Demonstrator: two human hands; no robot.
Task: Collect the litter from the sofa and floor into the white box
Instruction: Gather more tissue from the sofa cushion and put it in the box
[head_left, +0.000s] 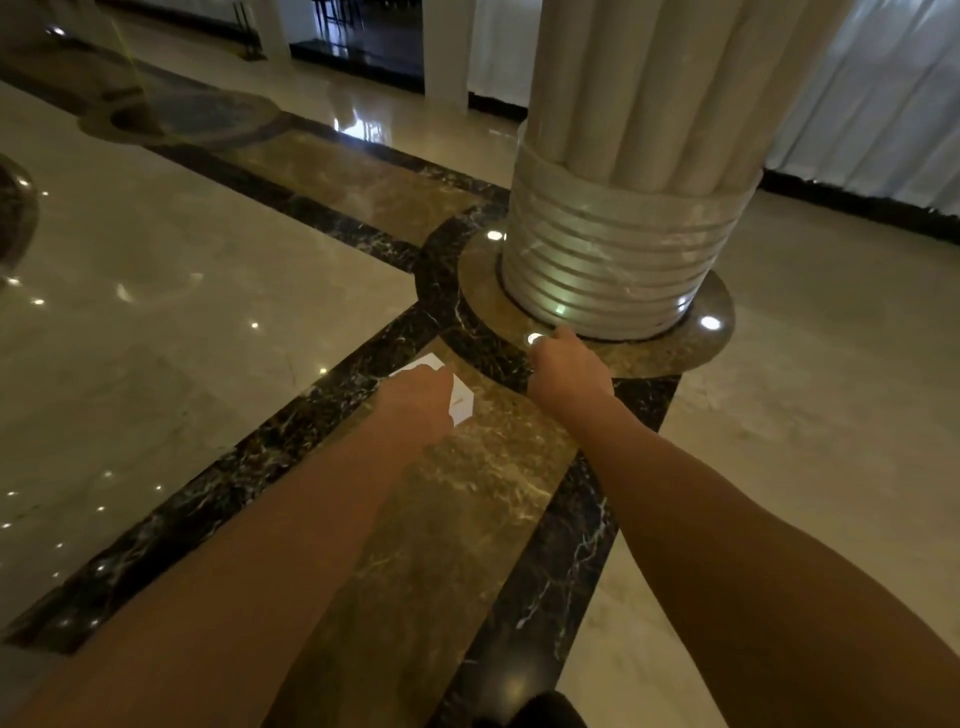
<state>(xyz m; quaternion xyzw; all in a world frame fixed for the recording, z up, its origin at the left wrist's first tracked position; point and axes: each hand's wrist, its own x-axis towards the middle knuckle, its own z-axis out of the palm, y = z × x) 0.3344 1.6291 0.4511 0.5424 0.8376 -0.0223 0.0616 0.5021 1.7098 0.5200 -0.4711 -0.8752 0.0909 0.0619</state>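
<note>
Left hand fingers curled shut around white box, box mostly hidden behind the hand, held above marble floor. Right hand fingers hidden behind knuckles, can't tell their state; hand reaches toward brown ring at column base. Both forearms bare, extended. No litter visible.

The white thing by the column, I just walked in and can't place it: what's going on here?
A person is reaching both arms down over the polished marble floor near the base of a fluted column. The left hand is on a white box, mostly hidden behind it. The right hand stretches toward the column's base ring; whether it holds any litter cannot be told. No sofa is in view.
</note>
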